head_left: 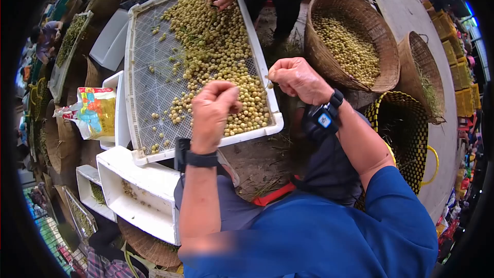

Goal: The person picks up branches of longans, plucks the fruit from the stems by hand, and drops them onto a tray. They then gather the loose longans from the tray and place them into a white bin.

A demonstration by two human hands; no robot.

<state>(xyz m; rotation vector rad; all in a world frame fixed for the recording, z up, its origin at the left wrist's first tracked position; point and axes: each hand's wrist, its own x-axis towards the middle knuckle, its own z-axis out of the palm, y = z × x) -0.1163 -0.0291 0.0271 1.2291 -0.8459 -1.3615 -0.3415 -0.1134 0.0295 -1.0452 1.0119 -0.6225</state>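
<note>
So the fruits [216,56] are small, round, yellowish-tan, heaped with bits of green stem on the white mesh tray [144,72], mostly toward its 3 o'clock side. Left hand [213,110] is curled shut over the tray's near edge; can't tell what's inside. Right hand [296,77] pinches a tiny stem at its 9 o'clock. More fruits fill a woven basket [360,15] at 2 o'clock.
</note>
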